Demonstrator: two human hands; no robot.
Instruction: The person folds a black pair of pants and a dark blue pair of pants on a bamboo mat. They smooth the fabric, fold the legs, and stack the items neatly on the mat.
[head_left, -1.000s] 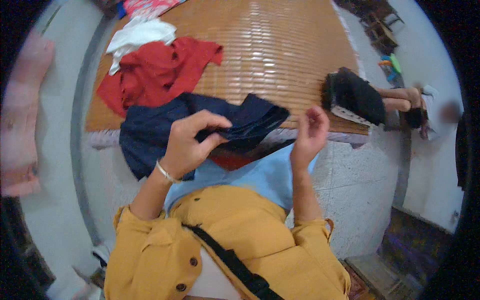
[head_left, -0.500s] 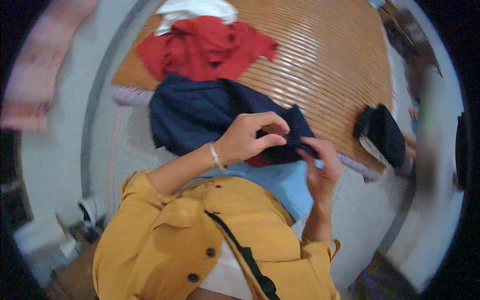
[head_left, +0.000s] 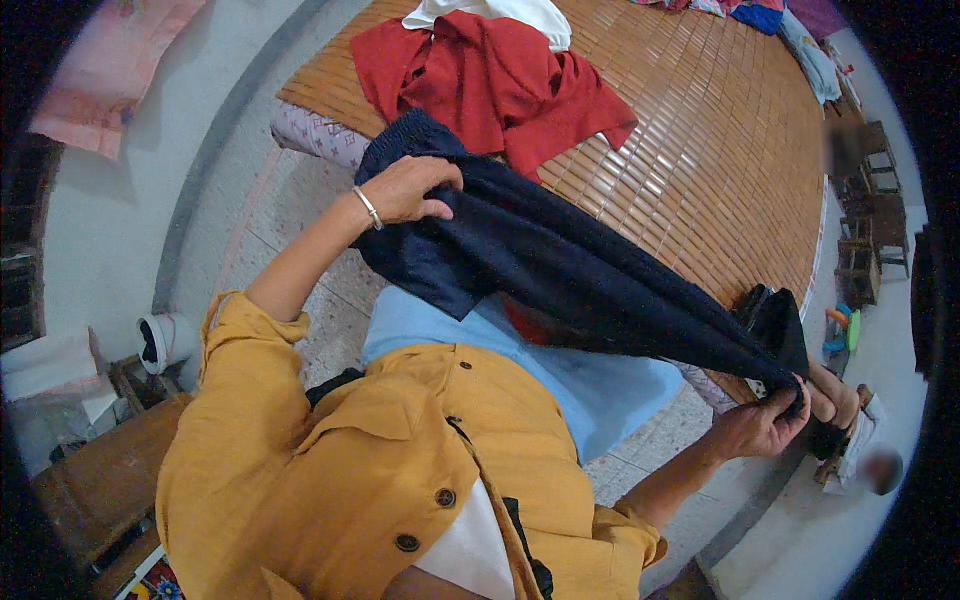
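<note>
A dark navy knitted garment (head_left: 560, 265) is stretched out in the air between my two hands, over the near edge of a bed. My left hand (head_left: 408, 190), with a bracelet on the wrist, grips one end of it up at the left. My right hand (head_left: 765, 425) pinches the other end low at the right. The cloth sags in folds between them, above my yellow jacket and light blue shirt.
The bed has a woven bamboo mat (head_left: 690, 140). A red garment (head_left: 485, 80) lies on it with a white one (head_left: 490, 12) behind. A black bag (head_left: 775, 320) sits on the mat's near corner. Wooden chairs (head_left: 870, 210) stand at the right; a pink cloth (head_left: 110, 65) hangs at left.
My hands, close together on the bunched navy garment before, have pulled wide apart, left hand up and left, right hand down and right, stretching the garment out. The view has swung.
</note>
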